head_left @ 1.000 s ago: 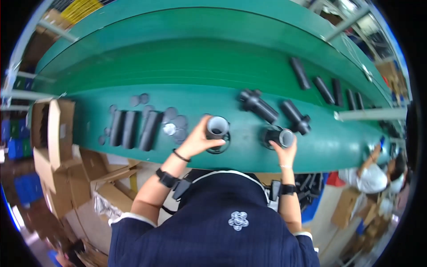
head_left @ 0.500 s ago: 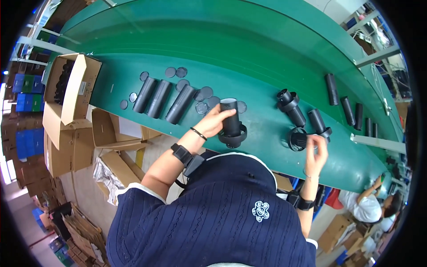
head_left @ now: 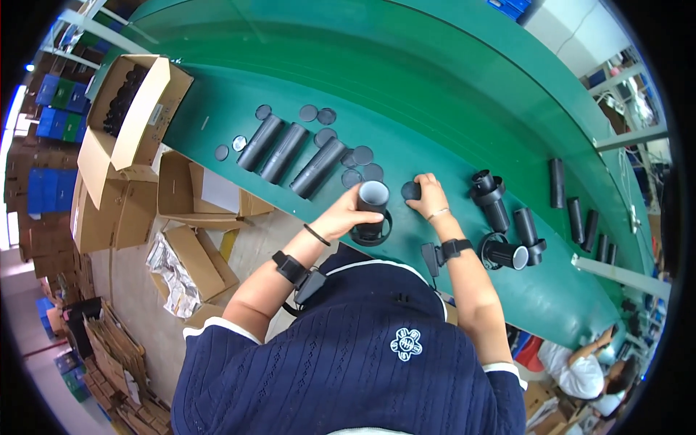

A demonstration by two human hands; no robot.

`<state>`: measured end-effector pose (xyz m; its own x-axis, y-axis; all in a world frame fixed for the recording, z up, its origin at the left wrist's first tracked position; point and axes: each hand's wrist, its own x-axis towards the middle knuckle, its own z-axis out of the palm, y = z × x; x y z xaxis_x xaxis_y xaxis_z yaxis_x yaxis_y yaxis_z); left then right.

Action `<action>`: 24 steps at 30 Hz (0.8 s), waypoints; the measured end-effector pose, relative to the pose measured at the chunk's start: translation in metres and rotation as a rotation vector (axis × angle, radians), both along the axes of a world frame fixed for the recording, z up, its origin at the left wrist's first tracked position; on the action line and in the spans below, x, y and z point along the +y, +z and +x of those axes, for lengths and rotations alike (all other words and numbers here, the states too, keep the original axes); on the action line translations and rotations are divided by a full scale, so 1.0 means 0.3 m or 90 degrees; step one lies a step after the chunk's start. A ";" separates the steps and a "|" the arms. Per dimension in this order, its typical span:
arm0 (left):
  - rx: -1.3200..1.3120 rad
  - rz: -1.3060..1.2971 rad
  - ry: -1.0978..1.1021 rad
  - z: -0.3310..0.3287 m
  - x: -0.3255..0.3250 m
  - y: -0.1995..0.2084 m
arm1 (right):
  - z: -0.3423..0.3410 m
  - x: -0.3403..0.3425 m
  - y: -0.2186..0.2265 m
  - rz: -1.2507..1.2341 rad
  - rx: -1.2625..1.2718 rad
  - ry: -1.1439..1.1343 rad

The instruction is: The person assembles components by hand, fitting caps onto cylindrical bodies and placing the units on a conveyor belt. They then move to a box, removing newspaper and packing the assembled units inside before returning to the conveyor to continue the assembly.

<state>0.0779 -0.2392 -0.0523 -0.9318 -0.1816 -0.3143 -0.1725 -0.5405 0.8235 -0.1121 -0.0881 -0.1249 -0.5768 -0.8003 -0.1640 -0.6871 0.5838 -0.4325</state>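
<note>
My left hand [head_left: 342, 216] grips a black tube [head_left: 370, 209] near the bench's front edge. Its open end, pale inside, faces up, and a wider black ring surrounds its lower part. To the right of it, my right hand [head_left: 431, 194] pinches a round black cap [head_left: 411, 191] between thumb and fingers, at or just above the bench top. Left of the hands lie three black tubes, the nearest one [head_left: 317, 168] beside several loose round caps [head_left: 363, 154]. On the right, a ringed tube [head_left: 505, 254] lies with its pale open end showing.
The green bench [head_left: 428, 152] runs across the view. Two more ringed tubes, one of them farther back [head_left: 490, 197], lie at right, and several plain tubes [head_left: 556, 183] beyond. Cardboard boxes [head_left: 138, 116] stand at left. A co-worker [head_left: 576, 370] is at far right.
My right hand has moved left from the ringed tubes to a round cap. The tube in my left hand now tilts its open end toward me. The view has shifted.
</note>
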 end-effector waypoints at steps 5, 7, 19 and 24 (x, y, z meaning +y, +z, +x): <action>0.049 -0.048 -0.155 -0.068 0.052 -0.034 | 0.042 0.087 0.231 -0.315 -0.287 -0.026; 0.077 -0.058 -0.185 -0.100 0.071 0.000 | 0.057 0.129 0.309 -0.412 -0.347 -0.011; 0.101 -0.059 -0.286 -0.243 0.179 0.020 | 0.011 0.310 0.285 -0.657 -0.870 -0.128; 0.115 -0.344 -0.247 -0.279 0.200 -0.061 | -0.017 0.353 0.381 -0.524 -0.700 -0.192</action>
